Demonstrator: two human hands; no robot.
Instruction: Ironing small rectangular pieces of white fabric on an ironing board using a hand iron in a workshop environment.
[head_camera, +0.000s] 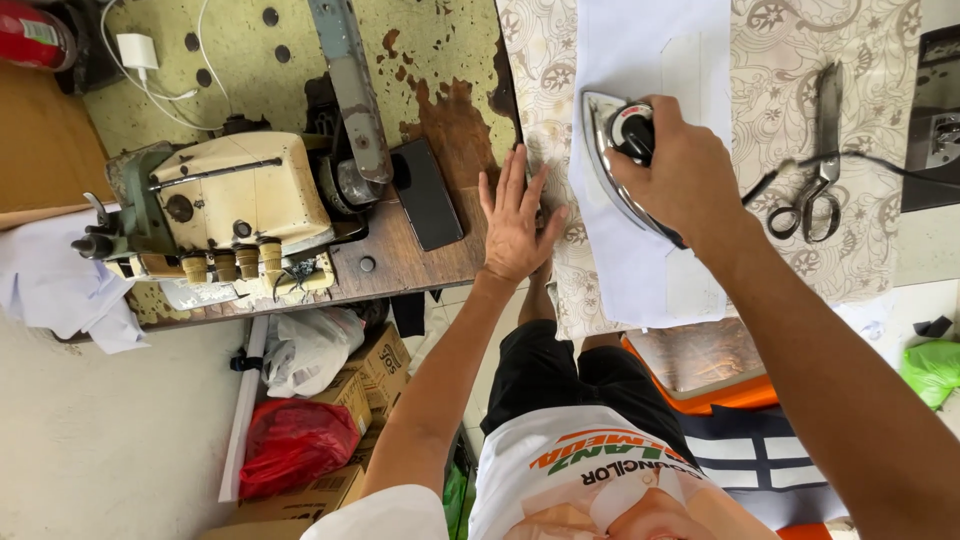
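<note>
Here, nearest me, my left hand (513, 222) lies flat with fingers spread, pressed on the edge of the patterned ironing cloth (850, 120) where it meets the worn wooden table (440, 110); just to its right, not touching, my right hand (677, 172) is wrapped tight around the handle of the iron (612, 160), so the iron sits under my palm with its pointed metal sole showing on the hand's left side; the iron rests on a strip of white fabric (640, 50) that runs away from me across the cloth; a dark phone (427, 193) lies beside my left fingers; further right lie scissors (818, 160); well to the left stands a cream sewing machine (235, 205)
</note>
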